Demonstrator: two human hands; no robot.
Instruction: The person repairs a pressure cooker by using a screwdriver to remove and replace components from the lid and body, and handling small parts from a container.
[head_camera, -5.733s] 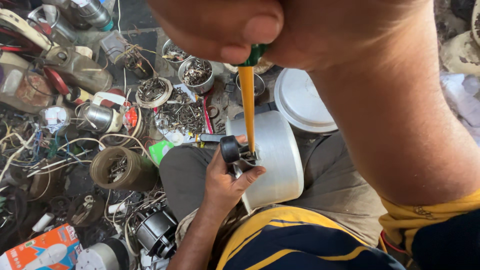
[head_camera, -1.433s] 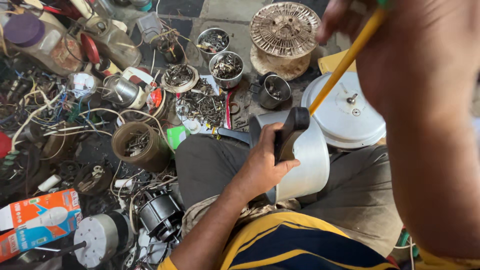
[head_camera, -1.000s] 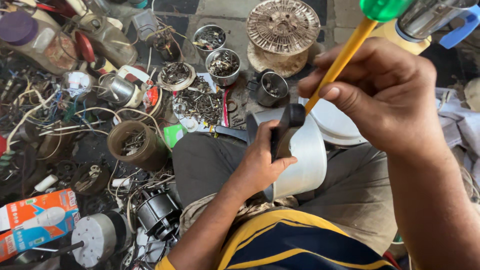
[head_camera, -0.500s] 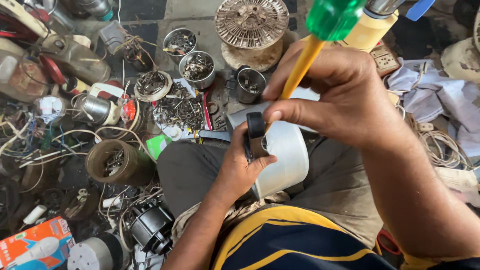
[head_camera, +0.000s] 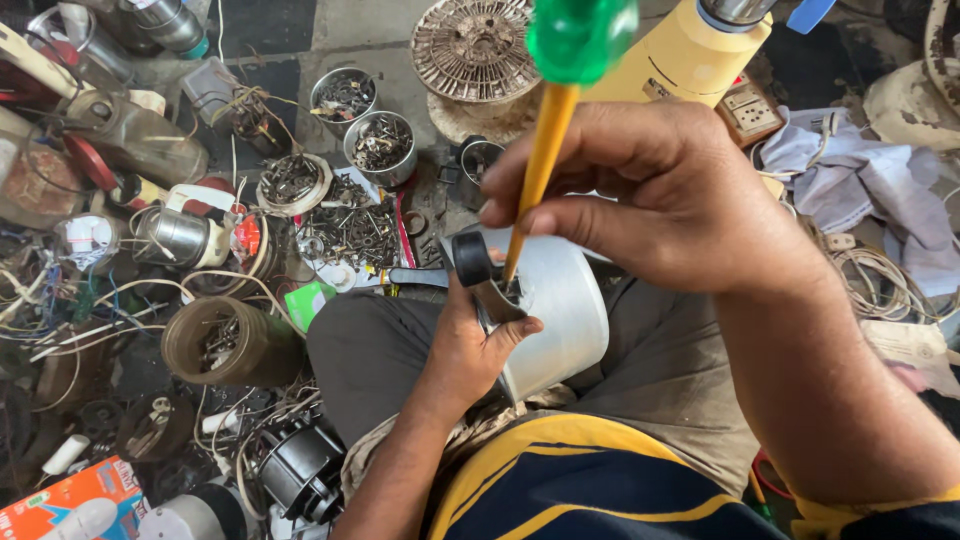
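My left hand grips a black handle and presses it against the side of a silver metal pot resting on my lap. My right hand holds a screwdriver with a yellow shaft and a green cap. Its tip points down at the spot where the handle meets the pot. The tip itself is hidden behind the handle and my thumb.
Several tins of screws and small metal parts stand on the floor ahead. Tangled wires, a brown round tub and a black motor lie to the left. A round wire grille, a cream appliance and a grey cloth lie beyond.
My right hand has slid down the screwdriver shaft and brought the tool more upright over the handle. The view has shifted slightly; my left hand keeps its grip on the handle and pot.
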